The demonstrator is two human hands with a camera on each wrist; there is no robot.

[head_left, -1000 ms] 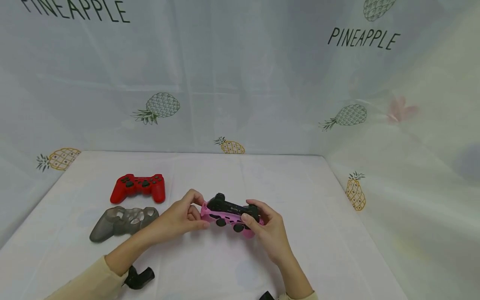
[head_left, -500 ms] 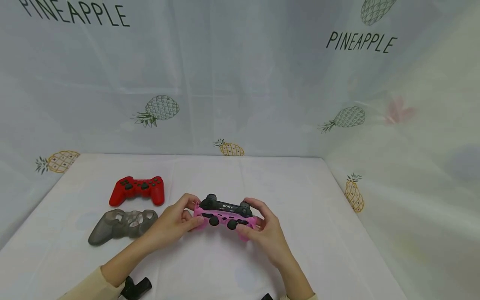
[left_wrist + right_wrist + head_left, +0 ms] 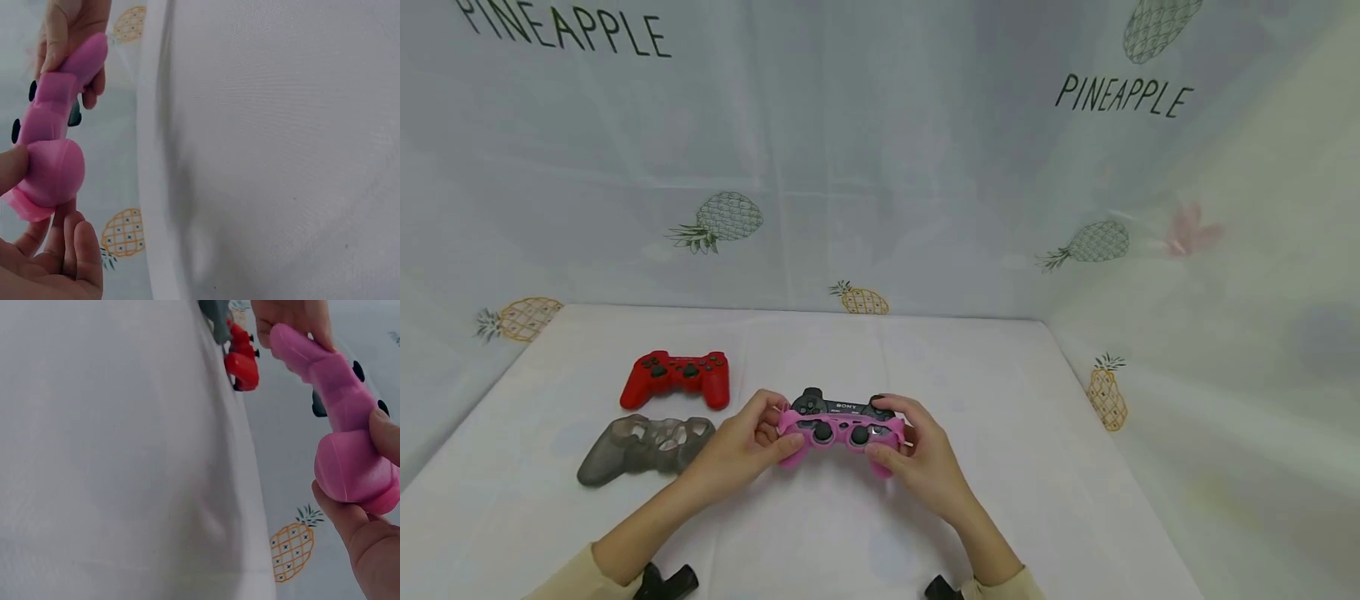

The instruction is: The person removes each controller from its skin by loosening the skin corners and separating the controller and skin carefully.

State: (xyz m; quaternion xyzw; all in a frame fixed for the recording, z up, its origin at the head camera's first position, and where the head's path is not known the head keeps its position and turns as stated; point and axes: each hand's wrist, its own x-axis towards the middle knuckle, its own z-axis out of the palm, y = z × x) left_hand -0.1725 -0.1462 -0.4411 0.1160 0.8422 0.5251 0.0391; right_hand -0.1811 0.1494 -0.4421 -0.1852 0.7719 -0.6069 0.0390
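Held above the table in the head view is a black game controller [image 3: 850, 407] marked SONY, partly inside a pink rubbery cover [image 3: 841, 422]. Black thumbsticks stick out through the cover's front, while the controller's far edge shows bare. My left hand [image 3: 747, 446] pinches the left end, its thumb on the pink front and fingers behind. At the right end my right hand [image 3: 931, 460] grips likewise, thumb on the cover near the right stick, index finger along the black far edge. Smooth pink grips of the cover [image 3: 59, 167] face the left wrist view.
Left of my hands a red game controller [image 3: 676, 379] lies on the white tabletop [image 3: 985, 400]. Nearer to me is a grey translucent controller cover [image 3: 643, 450], partly behind my left forearm. A pineapple-print curtain [image 3: 910, 167] hangs behind and to the right.
The controller and both hands have shifted slightly left. It has tilted so its front and sticks face me more, and more of the pink front shows. The other things stay put.
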